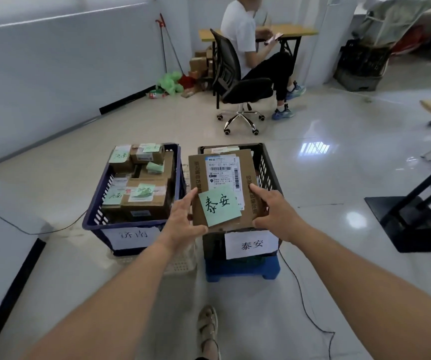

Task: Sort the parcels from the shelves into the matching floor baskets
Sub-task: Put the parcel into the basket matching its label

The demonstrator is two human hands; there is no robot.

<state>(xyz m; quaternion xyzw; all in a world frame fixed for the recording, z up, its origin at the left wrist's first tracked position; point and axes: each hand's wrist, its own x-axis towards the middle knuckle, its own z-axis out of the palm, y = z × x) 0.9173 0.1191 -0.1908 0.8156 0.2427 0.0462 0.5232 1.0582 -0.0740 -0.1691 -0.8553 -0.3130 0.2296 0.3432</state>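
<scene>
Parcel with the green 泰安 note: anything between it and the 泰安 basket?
Nothing visible. Left hand and right hand hold the parcel directly over the open black basket; its inside beneath is hidden.

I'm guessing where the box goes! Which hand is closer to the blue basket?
Left. The left hand holds the box by its left edge, right beside the blue basket; the right hand holds the opposite edge, over the black basket.

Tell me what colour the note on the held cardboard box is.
Square paper note: light green, head view.
</scene>
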